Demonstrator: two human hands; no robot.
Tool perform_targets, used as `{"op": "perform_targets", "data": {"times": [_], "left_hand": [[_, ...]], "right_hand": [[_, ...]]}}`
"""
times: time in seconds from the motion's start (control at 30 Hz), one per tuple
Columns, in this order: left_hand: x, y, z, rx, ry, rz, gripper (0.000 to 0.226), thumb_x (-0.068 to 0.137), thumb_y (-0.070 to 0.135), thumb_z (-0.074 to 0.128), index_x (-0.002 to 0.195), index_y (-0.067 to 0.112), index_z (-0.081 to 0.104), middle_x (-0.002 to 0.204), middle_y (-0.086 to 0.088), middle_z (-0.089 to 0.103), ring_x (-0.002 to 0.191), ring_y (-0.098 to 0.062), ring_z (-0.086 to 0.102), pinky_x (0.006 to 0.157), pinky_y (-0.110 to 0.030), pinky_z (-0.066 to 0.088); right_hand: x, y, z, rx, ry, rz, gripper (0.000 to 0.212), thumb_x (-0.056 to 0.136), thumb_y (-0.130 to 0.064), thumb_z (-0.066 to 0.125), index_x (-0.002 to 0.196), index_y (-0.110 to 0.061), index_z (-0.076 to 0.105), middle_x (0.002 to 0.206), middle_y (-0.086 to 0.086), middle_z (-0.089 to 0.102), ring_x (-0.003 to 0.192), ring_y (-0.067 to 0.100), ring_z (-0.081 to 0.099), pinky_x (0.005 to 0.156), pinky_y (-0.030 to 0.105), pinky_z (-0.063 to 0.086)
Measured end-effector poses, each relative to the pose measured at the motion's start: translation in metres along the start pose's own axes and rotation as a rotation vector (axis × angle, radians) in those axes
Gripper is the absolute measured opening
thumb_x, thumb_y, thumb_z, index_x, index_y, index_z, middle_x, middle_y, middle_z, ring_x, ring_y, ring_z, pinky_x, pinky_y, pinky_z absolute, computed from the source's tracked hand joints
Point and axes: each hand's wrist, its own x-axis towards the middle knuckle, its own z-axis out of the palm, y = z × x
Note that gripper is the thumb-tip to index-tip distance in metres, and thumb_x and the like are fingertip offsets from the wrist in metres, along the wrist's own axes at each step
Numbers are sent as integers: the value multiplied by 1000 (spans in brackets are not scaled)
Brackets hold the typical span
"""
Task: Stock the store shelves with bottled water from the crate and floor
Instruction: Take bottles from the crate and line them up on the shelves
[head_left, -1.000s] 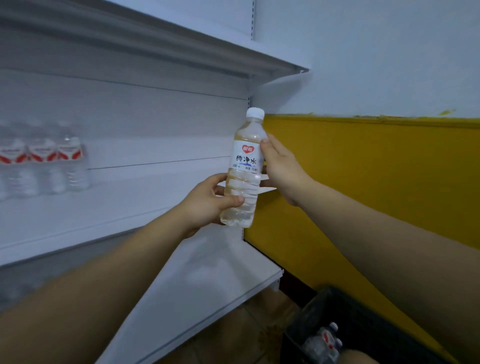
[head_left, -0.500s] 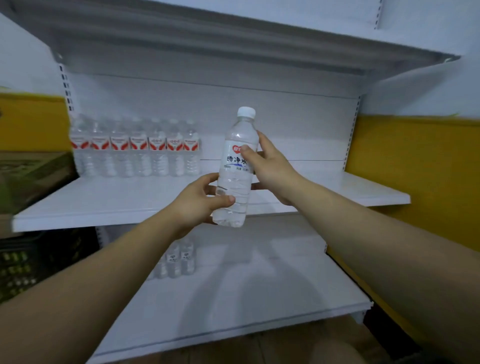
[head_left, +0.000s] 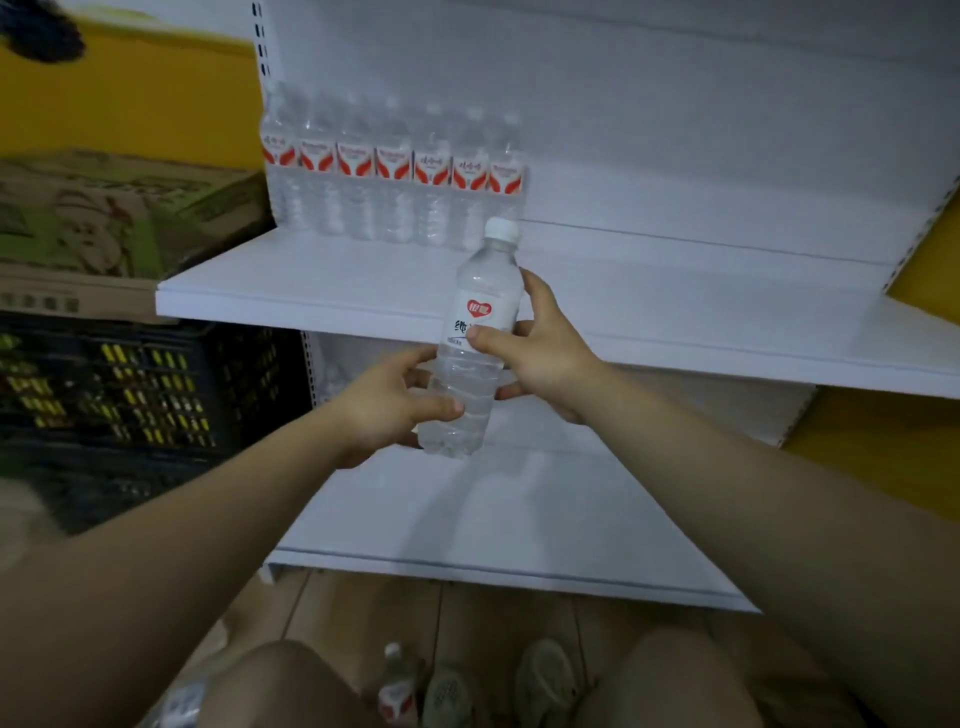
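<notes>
Grips a clear, ribbed plastic water bottle (head_left: 487, 312), white-capped, red heart logo and half-covered dark characters on its label, upright in mid-air before the white metal middle shelf (head_left: 311, 291): left hand (head_left: 392, 405) curled round its lower body, right hand (head_left: 545, 353) wrapped at the label. Behind on that shelf, a row of bottles (head_left: 395, 171) with red-and-white labels, writing too blurred to read. At left, a printed cardboard box (head_left: 104, 218) atop a black lattice crate (head_left: 130, 395); on the wooden floor, another bottle (head_left: 397, 686).

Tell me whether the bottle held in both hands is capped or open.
Capped. A white cap sits on the bottle; the left hand and right hand hold it nearly upright.
</notes>
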Motion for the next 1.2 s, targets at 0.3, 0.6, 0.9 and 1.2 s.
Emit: {"op": "perform_targets", "data": {"times": [0.3,0.6,0.9,1.2], "left_hand": [[18,-85,15,-55,-71,-170,52,82,-3,69,118,31,54,113,-4,62,98,-19,66,72,-35,60],[55,-172,31,-14,-60,-233,63,79,-4,71,129,27,48,110,4,61,96,-18,66,81,-37,57],[126,-263,37,-1,-143,-252,64,78,-1,73,127,32,48,118,3,59,102,-15,64,79,-30,58],[182,-354,33,242,-146,-314,74,87,28,69,149,31,28,148,3,42,133,-19,44,97,-26,40]], "right_hand": [[8,97,13,47,-59,134,78,84,-15,73,143,-40,27,113,3,66,99,20,68,78,46,60],[34,186,24,-21,-97,154,81,82,-18,76,144,-37,27,117,-16,56,102,7,59,67,22,57],[77,268,31,10,-43,245,70,77,-11,80,127,-32,36,105,-13,56,94,10,63,69,34,61],[125,352,46,-62,45,250,68,75,-10,81,126,-27,39,100,-13,57,94,9,63,81,38,58]]}}
